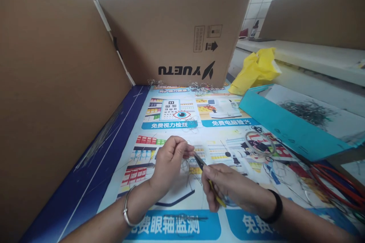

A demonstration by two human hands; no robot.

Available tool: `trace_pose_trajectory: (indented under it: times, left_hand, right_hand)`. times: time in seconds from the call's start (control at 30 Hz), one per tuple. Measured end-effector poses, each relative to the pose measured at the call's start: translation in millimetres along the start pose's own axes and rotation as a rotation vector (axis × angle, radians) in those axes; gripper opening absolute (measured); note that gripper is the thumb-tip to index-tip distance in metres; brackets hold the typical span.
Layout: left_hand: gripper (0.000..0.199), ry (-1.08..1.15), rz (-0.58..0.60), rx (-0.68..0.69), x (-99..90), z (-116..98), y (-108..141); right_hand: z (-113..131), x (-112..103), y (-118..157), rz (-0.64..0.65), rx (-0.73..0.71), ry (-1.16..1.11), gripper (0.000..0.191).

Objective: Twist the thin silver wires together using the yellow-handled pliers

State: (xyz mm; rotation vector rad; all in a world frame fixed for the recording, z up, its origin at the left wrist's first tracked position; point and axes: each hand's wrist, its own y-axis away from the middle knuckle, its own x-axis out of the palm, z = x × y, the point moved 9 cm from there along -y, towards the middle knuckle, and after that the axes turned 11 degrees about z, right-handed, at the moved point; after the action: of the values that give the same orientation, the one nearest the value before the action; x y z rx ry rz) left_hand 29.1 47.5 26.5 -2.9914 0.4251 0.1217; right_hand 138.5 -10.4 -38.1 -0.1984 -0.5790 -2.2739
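Note:
Near the middle of the printed sheet, my left hand (pixel 172 159) is closed in a pinch, the fingertips around thin wire (pixel 186 167) that hangs in fine loops just below them. In my right hand (pixel 225 182) is a pair of pliers (pixel 200 161) with yellow handles, my fingers wrapped round the grips. The pliers' dark jaws point up and left, their tip close to my left fingertips. Whether the jaws touch the wire is too small to make out. A small bundle of wire pieces (pixel 185 218) lies on the sheet nearer to me.
Cardboard panels (pixel 171 34) stand at the back and left. A turquoise box (pixel 273 129) with a heap of wire pieces (pixel 309 114) is at right, beside a yellow bag (pixel 253 70). A wire coil (pixel 260 143) and red-orange loops (pixel 336 182) lie in front of it.

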Motion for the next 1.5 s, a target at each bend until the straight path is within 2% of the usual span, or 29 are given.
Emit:
trace_pose_trajectory:
  times: [0.1,0.23,0.53,0.8,1.5]
  left_hand:
    - [0.016,0.027,0.008,0.002,2.8,0.5,2.6]
    - [0.014,0.06,0.008,0.018,5.8,0.5,6.1]
    - [0.015,0.088,0.01,0.003,9.5,1.9,8.5]
    - [0.015,0.073,-0.008,-0.018,8.1,4.0,8.0]
    - [0.017,0.017,-0.036,-0.042,5.1,10.4,7.6]
  right_hand:
    - [-2.3,10.6,-3.4,0.037,-0.026,-0.04,0.05]
    - [2.7,14.3,-4.2,0.022,-0.075,-0.073,0.051]
    - [-3.0,10.8,-6.9,-0.008,-0.084,-0.085,0.052]
    - [-5.3,5.2,-8.0,-0.094,-0.076,-0.022,0.052]
    - [-5.9,1.0,-9.4,-0.177,-0.055,0.115,0.051]
